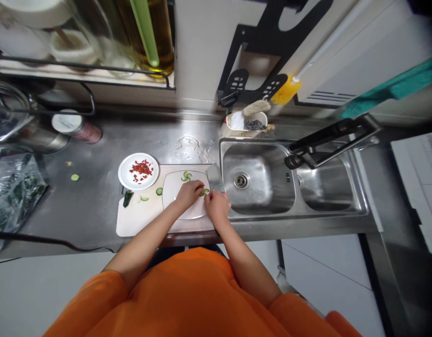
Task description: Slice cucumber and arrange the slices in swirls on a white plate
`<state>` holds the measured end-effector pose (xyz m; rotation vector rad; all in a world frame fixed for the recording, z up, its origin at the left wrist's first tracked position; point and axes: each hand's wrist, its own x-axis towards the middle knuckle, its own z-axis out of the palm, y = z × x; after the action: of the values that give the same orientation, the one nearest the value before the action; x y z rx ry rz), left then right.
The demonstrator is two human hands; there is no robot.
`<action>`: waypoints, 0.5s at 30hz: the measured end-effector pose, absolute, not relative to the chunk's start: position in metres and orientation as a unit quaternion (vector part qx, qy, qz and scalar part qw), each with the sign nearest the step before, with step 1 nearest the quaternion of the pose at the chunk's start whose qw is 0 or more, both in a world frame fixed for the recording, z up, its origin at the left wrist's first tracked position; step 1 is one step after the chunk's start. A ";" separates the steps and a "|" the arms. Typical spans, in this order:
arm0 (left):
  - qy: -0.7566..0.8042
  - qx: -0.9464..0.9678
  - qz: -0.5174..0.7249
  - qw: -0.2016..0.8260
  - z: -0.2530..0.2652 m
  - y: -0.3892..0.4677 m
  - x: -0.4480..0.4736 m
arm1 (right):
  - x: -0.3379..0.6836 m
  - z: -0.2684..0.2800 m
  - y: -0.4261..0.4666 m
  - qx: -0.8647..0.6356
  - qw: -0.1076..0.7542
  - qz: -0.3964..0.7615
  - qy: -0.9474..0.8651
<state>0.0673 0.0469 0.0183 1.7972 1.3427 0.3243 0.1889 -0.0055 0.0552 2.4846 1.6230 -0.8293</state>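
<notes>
Over the right side of a white squarish plate (174, 206) with a thin dark rim line, my left hand (190, 193) and my right hand (218, 206) meet at small green cucumber slices (204, 192). The fingers of both hands are pinched at these slices, partly hiding them. Farther back on the plate lies a fanned cluster of cucumber slices (186, 176). The plate rests on a pale cutting board (126, 223). A wide cleaver blade (213, 174) lies just beyond my right hand, its handle not visible. A cucumber stub (159, 191) sits left of the plate.
A round white plate (123, 180) holds red goji-like berries. A dark green cucumber end (127, 199) lies on the board. To the right is a double steel sink (265, 201) with a black faucet (317, 140). A plastic bag of greens (14, 192) and a canister (77, 126) stand left.
</notes>
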 end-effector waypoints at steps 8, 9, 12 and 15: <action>0.534 0.732 0.136 0.400 0.015 0.044 0.069 | 0.187 0.050 -0.008 0.804 0.034 -0.237 0.544; 0.534 0.733 0.139 0.398 0.015 0.043 0.070 | 0.187 0.049 -0.008 0.804 0.034 -0.236 0.545; 0.533 0.737 0.148 0.389 0.014 0.042 0.070 | 0.187 0.049 -0.008 0.804 0.032 -0.231 0.547; 0.539 0.738 0.156 0.375 0.011 0.042 0.071 | 0.187 0.049 -0.008 0.803 0.028 -0.231 0.548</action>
<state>0.0709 0.0416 0.0108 1.8880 1.3791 0.3999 0.1872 -0.0083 0.0489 2.4805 1.6925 -0.7121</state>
